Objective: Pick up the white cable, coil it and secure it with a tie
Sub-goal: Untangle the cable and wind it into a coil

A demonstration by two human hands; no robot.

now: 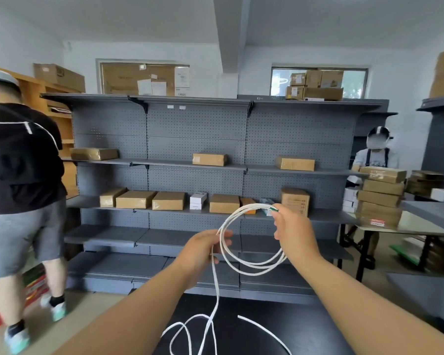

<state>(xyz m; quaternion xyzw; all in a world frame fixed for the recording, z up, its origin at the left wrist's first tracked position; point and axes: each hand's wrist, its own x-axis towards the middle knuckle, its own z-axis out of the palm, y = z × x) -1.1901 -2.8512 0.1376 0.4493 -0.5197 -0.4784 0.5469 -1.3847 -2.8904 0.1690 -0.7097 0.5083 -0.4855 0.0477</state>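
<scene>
Box labels (295, 201) are too blurred to read. The left hand (203, 254) curls its fingers round the cable's (254, 269) upright loop at centre frame, and the right hand (292, 231) pinches its top. The tail drops to the bench (280, 329).

Grey pegboard shelving (198, 124), cardboard boxes (136, 199), two people, folding table (418, 228)

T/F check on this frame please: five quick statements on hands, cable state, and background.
1. The left hand and right hand both grip the thin white cable. True.
2. The whole cable is coiled. False: a loose length hangs from the left hand onto the black tabletop.
3. A tie binds the loops. False: none is visible.
4. The right hand holds the cable beside a green connector. True.
5. The grey pegboard shelving is bare. False: brown cardboard boxes sit on it.
</scene>
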